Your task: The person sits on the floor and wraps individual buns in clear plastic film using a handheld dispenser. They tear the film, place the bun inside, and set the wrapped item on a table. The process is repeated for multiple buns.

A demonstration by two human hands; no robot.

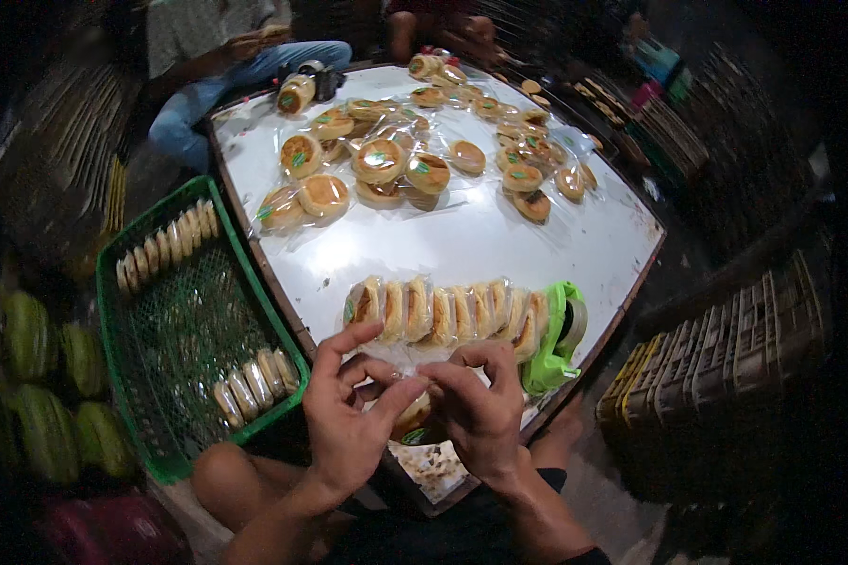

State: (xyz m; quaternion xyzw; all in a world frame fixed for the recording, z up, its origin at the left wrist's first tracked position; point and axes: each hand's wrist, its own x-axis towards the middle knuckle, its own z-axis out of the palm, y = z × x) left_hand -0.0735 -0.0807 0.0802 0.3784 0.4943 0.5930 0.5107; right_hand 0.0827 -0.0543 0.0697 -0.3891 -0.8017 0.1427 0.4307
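My left hand (357, 402) and my right hand (477, 406) meet at the near corner of the white table, fingertips pinching the clear plastic wrapper of a round flat bread (411, 417). The bread is partly hidden below my fingers and bears a green mark. Just beyond my hands, a row of wrapped round breads (442, 311) stands on edge, side by side. A bright green tape dispenser (555, 339) with a roll of tape touches the row's right end. Farther back lie loose piles of bagged round breads (378, 161).
A green plastic crate (268, 321) at the left holds two rows of wrapped breads. Green ribbed objects (32, 339) lie beyond it. Stacked crates (707, 353) stand at the right. Two people sit at the table's far side, one in blue jeans (205, 99). Another tape roll (311, 67) sits near them.
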